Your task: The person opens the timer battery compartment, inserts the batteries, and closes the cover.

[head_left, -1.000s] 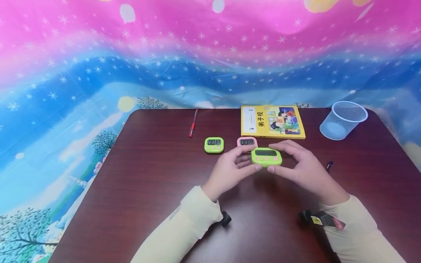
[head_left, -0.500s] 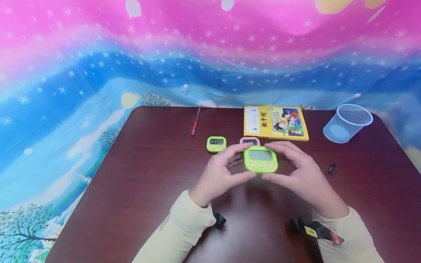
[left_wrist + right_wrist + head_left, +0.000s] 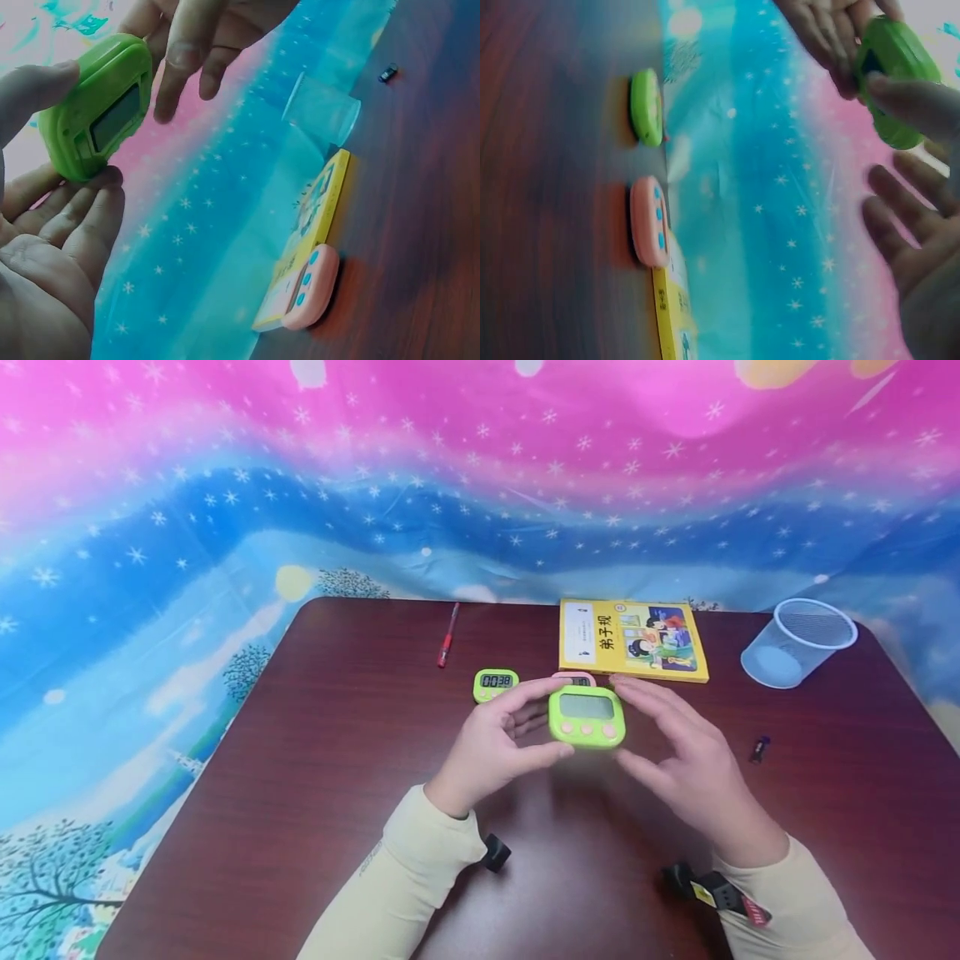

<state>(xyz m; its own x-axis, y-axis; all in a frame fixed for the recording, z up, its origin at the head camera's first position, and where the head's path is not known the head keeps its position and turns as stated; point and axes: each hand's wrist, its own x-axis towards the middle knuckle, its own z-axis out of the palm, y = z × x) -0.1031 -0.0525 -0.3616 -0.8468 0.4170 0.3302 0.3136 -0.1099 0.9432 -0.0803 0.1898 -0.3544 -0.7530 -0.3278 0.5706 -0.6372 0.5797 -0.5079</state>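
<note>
My left hand (image 3: 483, 752) pinches a green digital timer (image 3: 587, 720) by its left side, thumb below and fingers above, held up over the table. The timer faces me with a blank grey screen and pink buttons. My right hand (image 3: 693, 768) is beside its right side, fingers and thumb spread and curled round nothing. Behind them a pink timer (image 3: 580, 680) lies on the table, partly hidden by the left fingers and the held timer. A second green timer (image 3: 496, 682), its display reading 00:38, lies left of the pink one.
At the back of the dark wood table (image 3: 337, 718) lies a yellow book (image 3: 633, 639), with a red pen (image 3: 448, 637) to its left. A blue mesh pen holder (image 3: 797, 643) stands at the back right. Nearer, on the right, is a small dark object (image 3: 760, 749).
The held timer has tilted up to face me and shifted left, its screen now lighter. My right fingers have come away from its side. The table timer's display has counted up.
</note>
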